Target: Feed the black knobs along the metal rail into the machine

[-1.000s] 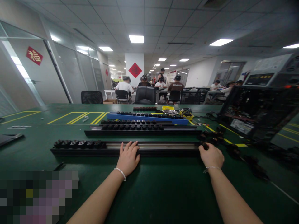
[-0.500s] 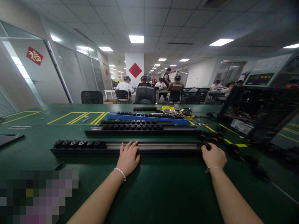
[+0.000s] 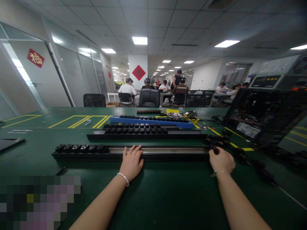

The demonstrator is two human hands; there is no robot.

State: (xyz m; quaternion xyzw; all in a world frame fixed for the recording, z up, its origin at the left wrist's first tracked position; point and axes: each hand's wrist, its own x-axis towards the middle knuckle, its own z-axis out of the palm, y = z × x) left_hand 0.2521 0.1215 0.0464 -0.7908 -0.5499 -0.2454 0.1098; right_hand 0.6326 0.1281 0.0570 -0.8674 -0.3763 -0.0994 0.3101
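A long black rail (image 3: 172, 154) with a pale metal channel lies across the green table in front of me. Several black knob-topped sockets (image 3: 80, 148) sit in a row at its left end. My left hand (image 3: 131, 163) rests flat over the middle of the rail, its fingers spread. At the rail's right end my right hand (image 3: 223, 161) is closed round a small black socket-like piece (image 3: 215, 150), mostly hidden by the fingers. I cannot tell whether that piece touches the rail.
Behind lie another black rail (image 3: 148, 136) with sockets and a blue rail (image 3: 153, 121). Loose black parts (image 3: 261, 169) are strewn at the right, near an opened computer case (image 3: 249, 118). A metal dish (image 3: 174, 115) stands farther back. People sit at distant tables.
My right hand has shifted slightly right with the black piece in its fingers. My left hand and the rail have stayed in place.
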